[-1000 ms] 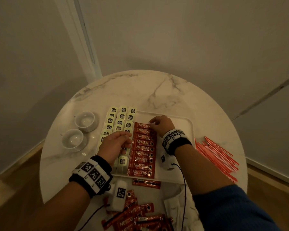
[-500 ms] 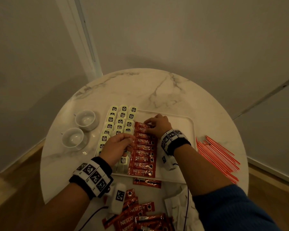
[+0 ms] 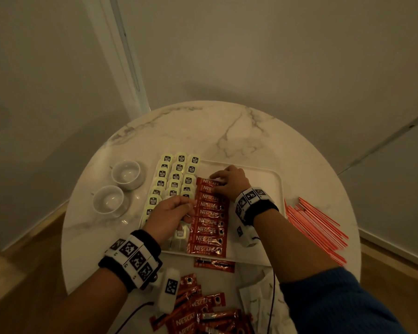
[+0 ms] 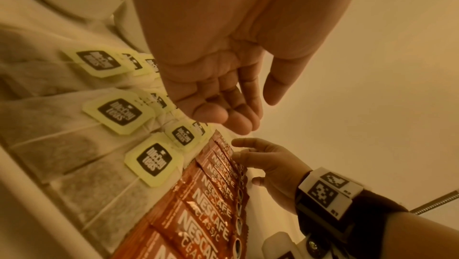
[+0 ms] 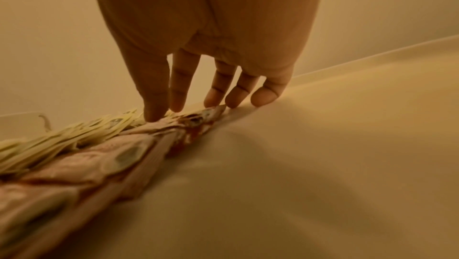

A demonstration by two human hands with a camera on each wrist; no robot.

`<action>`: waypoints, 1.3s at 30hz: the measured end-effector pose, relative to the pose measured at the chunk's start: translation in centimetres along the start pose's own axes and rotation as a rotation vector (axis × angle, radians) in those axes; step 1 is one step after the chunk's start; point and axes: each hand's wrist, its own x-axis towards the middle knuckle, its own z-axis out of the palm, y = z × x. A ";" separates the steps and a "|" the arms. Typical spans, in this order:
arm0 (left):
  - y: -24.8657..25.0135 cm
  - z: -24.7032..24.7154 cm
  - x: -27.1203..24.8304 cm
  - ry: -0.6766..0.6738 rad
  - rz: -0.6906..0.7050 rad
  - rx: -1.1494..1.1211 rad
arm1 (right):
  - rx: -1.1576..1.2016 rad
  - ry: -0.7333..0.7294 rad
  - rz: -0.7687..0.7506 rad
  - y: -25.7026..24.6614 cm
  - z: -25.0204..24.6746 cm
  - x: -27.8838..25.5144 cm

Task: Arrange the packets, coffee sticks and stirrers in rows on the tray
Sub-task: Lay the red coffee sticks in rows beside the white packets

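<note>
Tray: white, rectangular, on the round marble table, nearer its front edge.
Tea bags: three rows along the tray's left side, yellow tags up (some spill past the far left corner).
Coffee sticks: one overlapping red column just right of the tea bags, running from the tray's front edge toward its far edge.
Right hand: fingers nearly straight, spread, tips pressing on the farthest sticks; grips nothing.
Left hand: hovers over the seam between tea bags and sticks, fingers loosely bent, palm empty in the wrist view.
Loose sticks: a red heap at the table's front edge, one stick lying just off the tray's front edge.
Stirrers: red bundle on the table beside the tray's right edge.
Cups: two white ones, left of the tray.
</note>
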 end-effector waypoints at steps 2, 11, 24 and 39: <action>-0.1 -0.1 -0.1 0.005 0.001 -0.002 | 0.002 0.034 -0.014 0.0 0.1 -0.1; -0.5 -0.3 -0.3 -0.001 -0.009 -0.015 | -0.099 0.018 -0.018 0.1 0.6 0.2; -0.6 -0.5 -0.4 -0.011 -0.003 0.058 | -0.016 0.049 0.026 0.4 0.3 0.4; -4.5 0.0 -7.8 -0.527 0.165 1.424 | -0.239 -0.272 -0.302 -2.2 5.5 -20.6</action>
